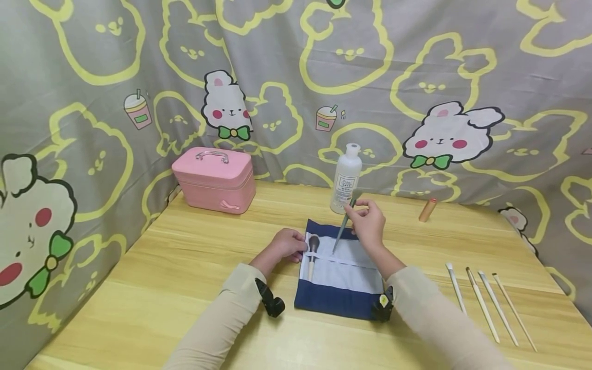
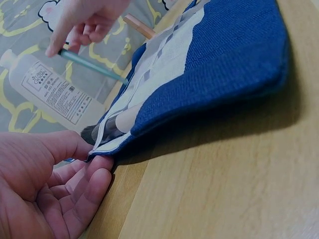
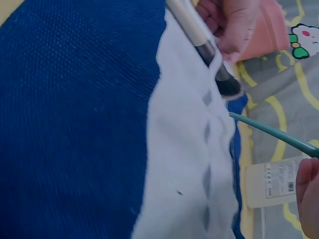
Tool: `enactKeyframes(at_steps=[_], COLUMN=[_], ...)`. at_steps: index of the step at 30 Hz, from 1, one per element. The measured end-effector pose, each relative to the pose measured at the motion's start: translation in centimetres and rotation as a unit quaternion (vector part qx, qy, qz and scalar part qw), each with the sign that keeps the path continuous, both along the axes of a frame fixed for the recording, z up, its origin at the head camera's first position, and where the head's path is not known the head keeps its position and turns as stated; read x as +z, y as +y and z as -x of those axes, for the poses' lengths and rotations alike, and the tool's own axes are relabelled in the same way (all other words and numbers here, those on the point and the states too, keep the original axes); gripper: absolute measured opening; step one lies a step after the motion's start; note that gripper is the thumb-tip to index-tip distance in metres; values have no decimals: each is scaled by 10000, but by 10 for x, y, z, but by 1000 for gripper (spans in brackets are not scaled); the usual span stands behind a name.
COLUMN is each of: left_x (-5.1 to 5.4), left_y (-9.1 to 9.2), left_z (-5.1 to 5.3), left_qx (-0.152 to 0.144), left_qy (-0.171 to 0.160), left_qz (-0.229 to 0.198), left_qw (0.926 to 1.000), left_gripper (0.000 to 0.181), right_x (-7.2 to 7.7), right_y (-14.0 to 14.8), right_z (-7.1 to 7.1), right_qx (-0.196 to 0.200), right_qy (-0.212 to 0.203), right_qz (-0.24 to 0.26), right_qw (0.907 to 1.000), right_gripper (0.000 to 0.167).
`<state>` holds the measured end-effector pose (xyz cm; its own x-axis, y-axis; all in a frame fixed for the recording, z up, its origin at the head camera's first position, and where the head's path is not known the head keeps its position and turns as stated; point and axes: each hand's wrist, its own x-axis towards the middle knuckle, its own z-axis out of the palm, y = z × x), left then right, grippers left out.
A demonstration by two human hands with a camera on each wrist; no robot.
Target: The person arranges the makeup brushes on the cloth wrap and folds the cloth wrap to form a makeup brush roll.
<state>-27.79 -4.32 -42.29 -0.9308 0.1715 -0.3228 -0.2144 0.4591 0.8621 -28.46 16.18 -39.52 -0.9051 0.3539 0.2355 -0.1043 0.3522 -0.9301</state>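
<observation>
A blue cloth brush roll (image 1: 339, 304) with a pale lining lies unfolded on the table. Under its white strap, at the left side, sits a dark-bristled brush (image 1: 313, 246). The left hand (image 1: 288, 244) pinches the roll's left edge between thumb and fingers, as the left wrist view (image 2: 65, 184) also shows. Above the lining, the right hand (image 1: 367, 221) pinches a thin green brush (image 1: 343, 228) near its upper end. The green stick (image 3: 274, 132) slants down, its lower tip close to the strap; whether it touches the cloth I cannot tell.
Behind the roll stands a white bottle (image 1: 347, 180). A pink case (image 1: 215, 182) is at the back left, and an orange tube (image 1: 427, 210) stands at the back right. Several slim brushes (image 1: 483, 306) lie side by side on the right. A patterned curtain (image 1: 287, 67) hangs behind the table.
</observation>
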Motion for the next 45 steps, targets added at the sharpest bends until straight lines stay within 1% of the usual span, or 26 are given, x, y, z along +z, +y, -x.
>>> enactKeyframes(at_steps=[2,8,11,17,20,22,25,28,34,38,40,45], left_x=[0,-1,-1,-2,-1,0,0,0,1,1,1,0], left_y=[0,0,0,0,0,0,1,0,1,1,1,0], left_z=[0,0,0,1,2,2,1,1,0,0,0,1], left_qx=[7,2,8,-1,3,16,22,28,63,70,66,56], left_qy=[-6,10,32,58,49,36,20,11,-27,-53,-50,-48], left_qz=[-12,-6,-9,4,-10,-21,-17,0,8,-6,-3,-17], left_qw=[10000,10000,10000,10000,10000,10000,10000,10000,10000,10000,10000,10000], left_gripper=[18,18,18,17,17,16,16,16,18,18,18,17], right_x=[-4,-11,-13,-13,-14,-15,-17,-20,-22,-22,-22,-20], right_y=[-4,-10,-11,-12,-13,-15,-17,-18,-19,-20,-21,-21], right_z=[1,4,6,8,10,10,11,10,2,-5,-8,-13], right_qx=[14,-85,-98,-127,-70,4,90,172,557,834,974,1227], right_qy=[-86,-545,-600,-574,-722,-895,-1216,-1452,-1790,-2025,-2162,-2359], right_qz=[-56,-183,-177,-16,33,-41,-349,-633,-890,-1190,-1370,-1762], right_qw=[9999,9983,9980,9983,9974,9960,9919,9872,9782,9684,9618,9478], right_gripper=[34,33,30,29,29,31,34,33,25,23,23,30])
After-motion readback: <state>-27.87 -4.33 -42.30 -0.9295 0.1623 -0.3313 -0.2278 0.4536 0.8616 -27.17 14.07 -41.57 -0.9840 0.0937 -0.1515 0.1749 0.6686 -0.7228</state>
